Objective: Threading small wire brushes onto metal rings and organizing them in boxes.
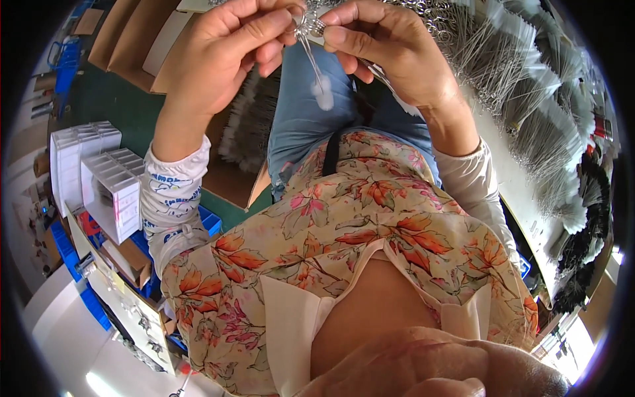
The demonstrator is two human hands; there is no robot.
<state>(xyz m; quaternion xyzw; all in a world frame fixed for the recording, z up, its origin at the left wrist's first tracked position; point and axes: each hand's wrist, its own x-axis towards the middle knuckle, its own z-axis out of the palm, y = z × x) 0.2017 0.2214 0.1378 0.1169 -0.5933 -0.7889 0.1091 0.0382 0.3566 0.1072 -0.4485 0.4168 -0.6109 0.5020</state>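
My left hand (pixel 228 43) and my right hand (pixel 390 43) meet at the top middle, above my lap. Both have fingers and thumb pinched together. Between the left fingertips are the shiny wire loops of a small brush with a thin wire stem; its white bristle tip (pixel 323 96) hangs down in front of my jeans. The right fingertips pinch a cluster of small metal loops (pixel 318 28), close against the left ones. Thin wire stems run from under the right hand toward a white end near the wrist. The exact join between the loops is too small to tell.
Bundles of wire-stemmed brushes with white bristles (pixel 529 86) cover the table at right, with black-bristled ones (pixel 585 225) beyond. Metal loops (pixel 433 16) lie beside my right hand. A cardboard box (pixel 228 178) holds more brushes at my left; white plastic bins (pixel 116 188) stand further left.
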